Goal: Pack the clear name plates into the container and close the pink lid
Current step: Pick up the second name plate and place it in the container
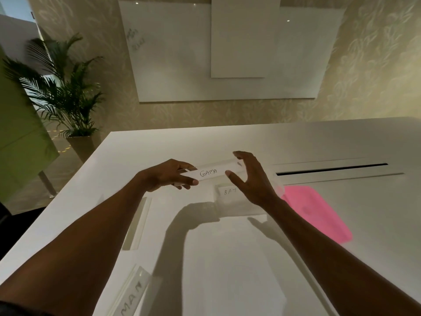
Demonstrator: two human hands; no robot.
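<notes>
While L hand pinches, plate juts rightward.

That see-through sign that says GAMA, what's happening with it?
A person's left hand pinches the clear plastic name plate marked GAMA above the white table. The right hand is open, fingers spread, at the plate's other end. A clear plate starting BA and a clear plate marked MAN lie on the table. The flat pink lid lies to the right, not closing anything yet.
</notes>
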